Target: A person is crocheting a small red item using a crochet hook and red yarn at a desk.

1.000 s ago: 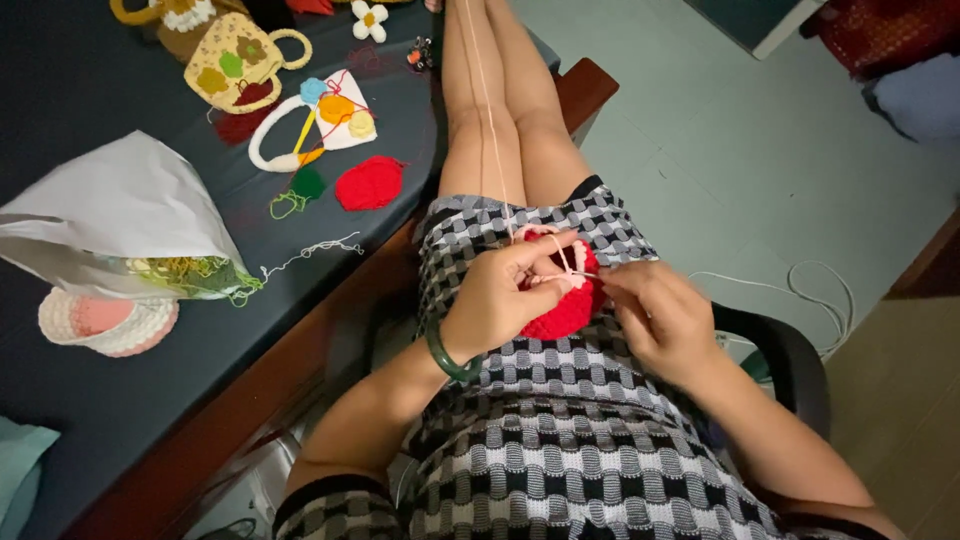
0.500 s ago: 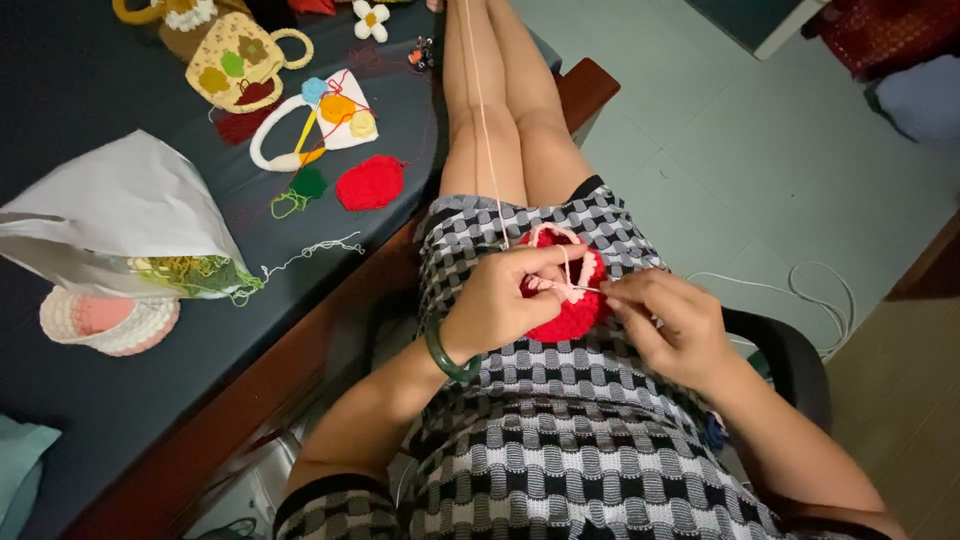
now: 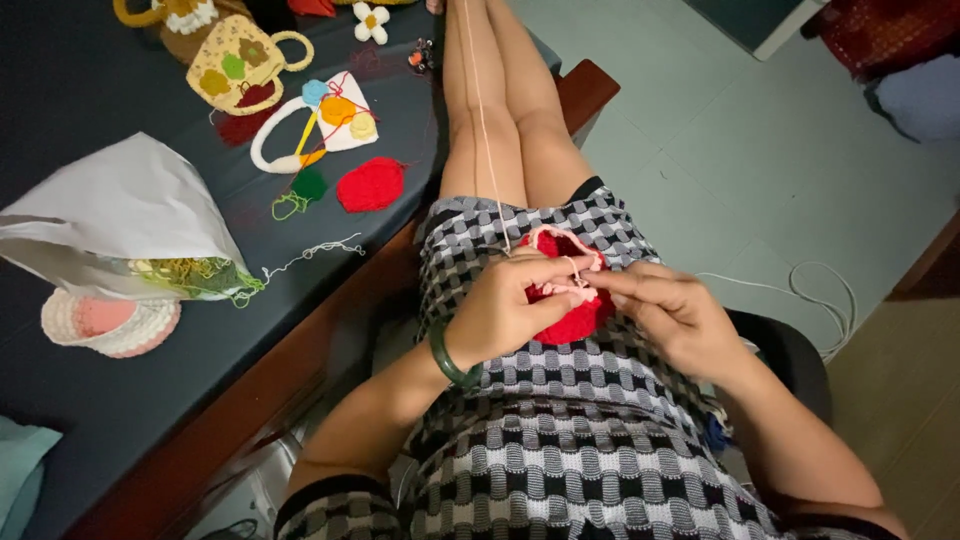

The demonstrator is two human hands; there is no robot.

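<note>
A red crocheted piece with a pink edge [image 3: 572, 318] rests on my lap over a black-and-white checked dress. My left hand [image 3: 505, 310], with a green bangle at the wrist, pinches its left side. My right hand [image 3: 675, 315] meets it from the right, fingertips closed on the pink border, where a thin crochet hook seems to sit. A strand of pink yarn [image 3: 480, 110] runs from the piece up along my legs and out of the top of the view.
A dark table [image 3: 120, 400] with a wooden edge stands to my left. On it lie a white plastic bag [image 3: 120, 225] with yarn inside, a pink and cream crocheted cup [image 3: 105, 322], a red crocheted disc [image 3: 370, 185], small crocheted bags [image 3: 235, 65] and flowers. White cord [image 3: 820, 300] lies on the tiled floor.
My right hand has moved left, closing up against my left hand at the pink edge. The piece has stayed on my lap.
</note>
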